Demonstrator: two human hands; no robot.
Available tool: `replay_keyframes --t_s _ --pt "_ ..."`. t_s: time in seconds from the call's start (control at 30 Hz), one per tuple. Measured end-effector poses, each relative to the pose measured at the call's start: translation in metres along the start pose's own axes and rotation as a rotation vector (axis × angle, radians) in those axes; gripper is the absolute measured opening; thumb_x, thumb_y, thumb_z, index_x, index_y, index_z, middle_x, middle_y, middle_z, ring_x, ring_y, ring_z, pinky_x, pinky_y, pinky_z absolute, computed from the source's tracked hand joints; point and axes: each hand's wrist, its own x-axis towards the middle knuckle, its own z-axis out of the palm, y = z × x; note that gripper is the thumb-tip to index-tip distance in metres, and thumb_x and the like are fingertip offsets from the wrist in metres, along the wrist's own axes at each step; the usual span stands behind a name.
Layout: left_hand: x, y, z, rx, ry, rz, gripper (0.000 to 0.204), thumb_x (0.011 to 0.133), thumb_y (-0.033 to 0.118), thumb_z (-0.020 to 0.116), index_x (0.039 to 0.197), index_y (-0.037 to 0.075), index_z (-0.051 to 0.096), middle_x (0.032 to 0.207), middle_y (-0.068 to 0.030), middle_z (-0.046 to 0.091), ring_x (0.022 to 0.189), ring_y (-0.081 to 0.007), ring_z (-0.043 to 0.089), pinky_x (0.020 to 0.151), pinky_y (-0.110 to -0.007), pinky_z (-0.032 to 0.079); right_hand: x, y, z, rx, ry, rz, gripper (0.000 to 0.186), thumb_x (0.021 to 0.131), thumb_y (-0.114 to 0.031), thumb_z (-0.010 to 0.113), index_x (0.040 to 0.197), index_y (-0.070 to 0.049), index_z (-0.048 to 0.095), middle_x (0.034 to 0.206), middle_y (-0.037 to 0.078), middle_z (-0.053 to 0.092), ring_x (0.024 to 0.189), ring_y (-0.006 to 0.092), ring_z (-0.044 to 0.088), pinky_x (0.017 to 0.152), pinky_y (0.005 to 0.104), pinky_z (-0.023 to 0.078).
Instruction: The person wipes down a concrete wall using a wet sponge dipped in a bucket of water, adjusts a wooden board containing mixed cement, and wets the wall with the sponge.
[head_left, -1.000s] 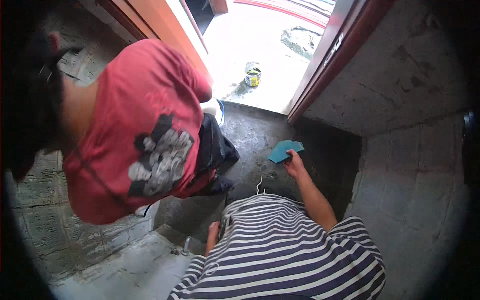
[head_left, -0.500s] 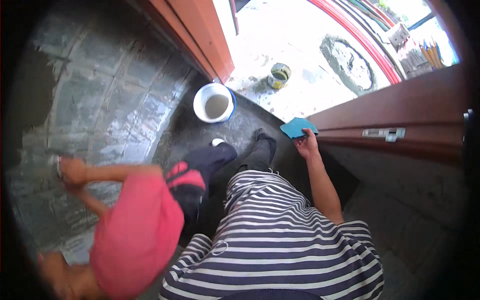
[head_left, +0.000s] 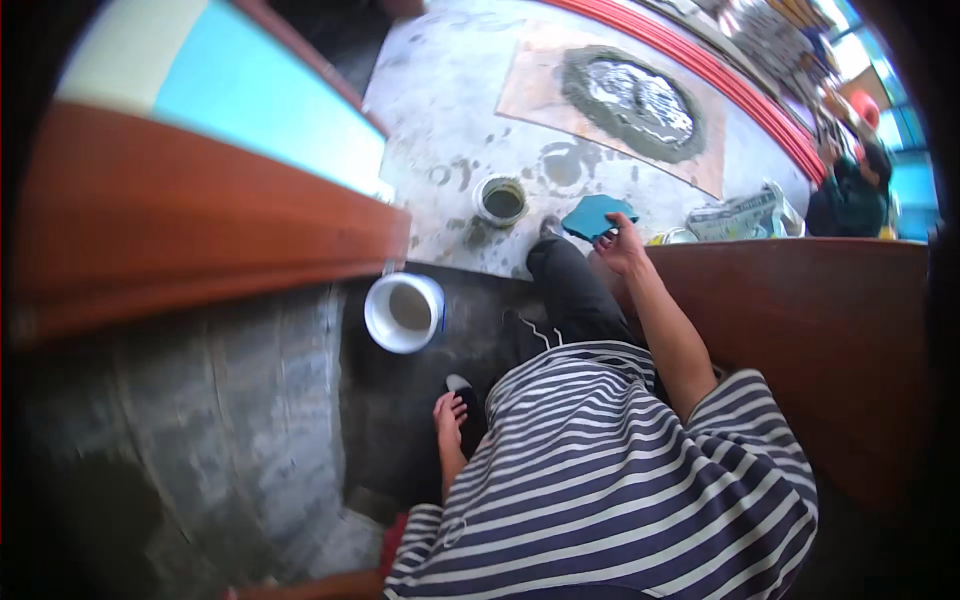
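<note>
My right hand (head_left: pixel 625 245) grips a flat teal piece (head_left: pixel 594 215) with irregular edges, held above the pale floor at the doorway. My left hand (head_left: pixel 450 415) hangs low beside my striped shirt, fingers apart and empty. To its upper left stands a white bucket (head_left: pixel 375 315) with grey contents, on the dark wet floor inside. A smaller round pail (head_left: pixel 485 208) with murky contents stands on the pale floor outside, left of the teal piece.
An orange door frame (head_left: pixel 200 220) is at left, a brown door (head_left: pixel 780 330) at right. Outside lie a board (head_left: pixel 530 90) with wet cement, red pipes (head_left: pixel 715 90) and a bag (head_left: pixel 750 215). A person (head_left: pixel 850 180) is at top right; another's arm (head_left: pixel 315 585) shows lower left.
I have stepped forward into the doorway, my foot reaching the pale floor. The teal piece moved forward with my right hand. The red-shirted person dropped mostly out of view behind me.
</note>
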Motion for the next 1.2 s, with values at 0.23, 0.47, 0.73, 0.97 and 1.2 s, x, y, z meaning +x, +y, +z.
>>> replay_keyframes --t_s 0.23,0.47,0.73,0.97,1.2 --pt "0.058 0.064 0.069 0.316 -0.068 0.19 0.029 0.087 0.027 0.055 0.11 0.01 0.059 0.094 -0.0074 0.062 0.082 -0.0207 0.059 0.071 -0.034 0.048 0.145 -0.075 0.018 0.172 0.12 0.039 0.034 0.072 -0.025 0.066 0.098 -0.014 0.047 0.093 0.007 0.045 0.082 0.0205 0.047 0.071 0.0338 0.044" --pt "0.064 0.169 0.159 0.625 -0.167 0.323 0.029 0.089 0.024 0.049 0.109 0.006 0.059 0.092 -0.0098 0.061 0.087 -0.0228 0.058 0.08 -0.039 0.046 0.185 -0.17 0.026 0.074 0.27 0.092 0.034 0.074 -0.027 0.063 0.101 -0.011 0.05 0.096 0.007 0.051 0.092 0.0234 0.05 0.077 0.0361 0.044" --pt "0.084 0.371 0.267 0.743 -0.226 0.251 0.028 0.089 0.025 0.049 0.108 0.007 0.058 0.091 -0.0093 0.061 0.086 -0.0223 0.059 0.078 -0.04 0.046 0.193 -0.242 0.046 0.178 0.38 0.043 0.033 0.074 -0.029 0.062 0.099 -0.012 0.051 0.095 0.006 0.051 0.088 0.0226 0.052 0.075 0.0352 0.044" --pt "0.164 0.536 0.34 0.993 -0.377 0.34 0.027 0.089 0.025 0.049 0.107 0.008 0.058 0.09 -0.0088 0.061 0.086 -0.022 0.059 0.076 -0.041 0.047 0.208 -0.261 0.111 0.413 0.38 -0.015 0.032 0.073 -0.029 0.063 0.098 -0.012 0.05 0.091 0.005 0.053 0.086 0.0229 0.054 0.071 0.0354 0.044" --pt "0.254 0.721 0.39 1.388 -0.611 0.455 0.026 0.089 0.026 0.049 0.107 0.009 0.058 0.089 -0.0083 0.061 0.085 -0.0216 0.059 0.075 -0.041 0.047 0.203 -0.25 0.158 0.691 0.4 -0.224 0.036 0.071 -0.028 0.066 0.098 -0.011 0.05 0.089 0.006 0.055 0.082 0.0217 0.054 0.07 0.0349 0.043"
